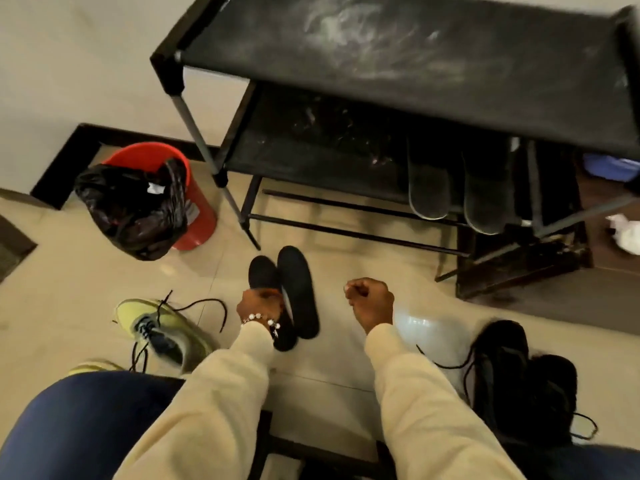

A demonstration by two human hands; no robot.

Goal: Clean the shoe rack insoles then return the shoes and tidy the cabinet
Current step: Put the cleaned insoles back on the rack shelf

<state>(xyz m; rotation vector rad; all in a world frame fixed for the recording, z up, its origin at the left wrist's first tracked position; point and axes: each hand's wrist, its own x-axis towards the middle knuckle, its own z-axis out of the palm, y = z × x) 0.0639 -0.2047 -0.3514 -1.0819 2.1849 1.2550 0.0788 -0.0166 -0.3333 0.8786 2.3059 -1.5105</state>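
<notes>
Two black insoles (298, 292) lie side by side on the tiled floor in front of the black shoe rack (398, 60). My left hand (259, 304), with a bead bracelet at the wrist, is closed on the left insole near its middle. My right hand (370, 301) hovers to the right of the insoles as a fist with nothing in it. The rack's top shelf is streaked with pale dust. Two more dark insoles (429, 181) lean on the lower shelf at the right.
A red bin (197, 216) with a black bag (135, 209) stands left of the rack. Yellow-green sneakers (162, 330) with loose black laces lie at the left. Black shoes (519, 379) sit at the right. A dark wooden cabinet (519, 271) stands beyond the rack, with white cloth (627, 233).
</notes>
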